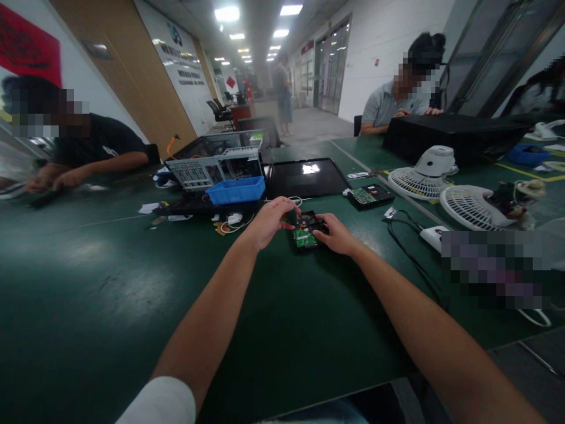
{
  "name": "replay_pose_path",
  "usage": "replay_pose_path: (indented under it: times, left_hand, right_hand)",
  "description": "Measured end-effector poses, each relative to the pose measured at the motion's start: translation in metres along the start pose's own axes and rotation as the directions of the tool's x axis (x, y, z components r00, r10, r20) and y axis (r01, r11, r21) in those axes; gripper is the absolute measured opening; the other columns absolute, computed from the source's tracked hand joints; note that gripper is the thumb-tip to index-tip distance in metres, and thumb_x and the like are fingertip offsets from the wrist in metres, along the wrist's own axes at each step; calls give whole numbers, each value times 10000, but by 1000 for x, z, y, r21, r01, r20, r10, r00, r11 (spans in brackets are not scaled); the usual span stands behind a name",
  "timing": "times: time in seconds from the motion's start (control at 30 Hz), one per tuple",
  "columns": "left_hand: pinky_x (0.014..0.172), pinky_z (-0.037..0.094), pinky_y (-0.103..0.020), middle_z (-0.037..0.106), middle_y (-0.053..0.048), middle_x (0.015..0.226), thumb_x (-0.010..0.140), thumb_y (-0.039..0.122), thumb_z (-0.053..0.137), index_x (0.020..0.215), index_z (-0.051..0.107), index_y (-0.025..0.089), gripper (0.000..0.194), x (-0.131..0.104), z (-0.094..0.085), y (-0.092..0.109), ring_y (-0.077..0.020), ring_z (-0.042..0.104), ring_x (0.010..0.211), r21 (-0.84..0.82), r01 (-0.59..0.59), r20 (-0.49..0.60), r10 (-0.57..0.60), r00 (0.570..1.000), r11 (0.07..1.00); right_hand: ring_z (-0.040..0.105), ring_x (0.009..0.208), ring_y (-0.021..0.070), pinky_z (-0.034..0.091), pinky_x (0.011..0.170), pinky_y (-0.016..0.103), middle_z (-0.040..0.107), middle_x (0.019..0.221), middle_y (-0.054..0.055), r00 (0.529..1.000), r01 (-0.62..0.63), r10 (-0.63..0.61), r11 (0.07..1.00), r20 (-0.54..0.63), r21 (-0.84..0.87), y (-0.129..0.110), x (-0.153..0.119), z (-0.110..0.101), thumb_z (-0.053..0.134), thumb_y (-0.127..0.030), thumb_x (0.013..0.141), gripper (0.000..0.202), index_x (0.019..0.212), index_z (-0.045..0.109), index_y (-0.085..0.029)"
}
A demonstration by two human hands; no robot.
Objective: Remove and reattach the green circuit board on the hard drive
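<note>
On the green table in front of me lies a hard drive, its green circuit board facing up. My left hand is over its left side, fingers pinched around a dark, slim upright tool whose kind I cannot make out. From the right, my right hand grips the drive's edge, with the thumb lying over the top. A second hard drive, also board side up, rests farther back to the right.
Behind my left hand stand a blue bin and an open computer case. A black panel lies beyond the drive. White fans, a power strip and cables are on the right. Co-workers sit on both sides.
</note>
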State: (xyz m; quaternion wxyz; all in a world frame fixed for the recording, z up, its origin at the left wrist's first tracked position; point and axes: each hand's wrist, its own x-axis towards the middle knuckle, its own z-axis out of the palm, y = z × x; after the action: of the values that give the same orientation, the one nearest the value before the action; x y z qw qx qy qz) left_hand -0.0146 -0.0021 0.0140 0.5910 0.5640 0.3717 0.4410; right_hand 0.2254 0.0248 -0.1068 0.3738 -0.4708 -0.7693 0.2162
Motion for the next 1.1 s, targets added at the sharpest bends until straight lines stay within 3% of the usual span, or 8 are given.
replay_pose_path:
  times: [0.57,0.83,1.1]
  left_hand:
    - [610,537,-260,673,-97,965,835,341,639,937,706,150,226,1,0,-2,-213,640,924,58,-53,7,53,999,997]
    - [625,554,-280,673,-105,946,829,283,620,930,699,131,199,1,1,-4,-207,654,883,-53,-55,5,56,998,997]
    - [636,559,-308,719,-117,972,825,291,656,1032,609,158,250,1,0,-6,-238,695,898,-121,16,-2,-16,1000,992]
  right_hand:
    - [565,1278,292,454,1134,518,569,1337,147,1000,26,-26,1000,0,-5,2,0,0,693,-306,899,527,1396,555,-196]
    - [555,1290,301,446,1137,534,558,1349,149,1000,21,-21,1000,-5,2,2,0,0,689,-315,904,520,1395,557,-209]
    - [557,1284,286,445,1142,523,554,1342,135,1000,22,-22,1000,-11,18,3,0,2,704,-289,890,518,1383,559,-219]
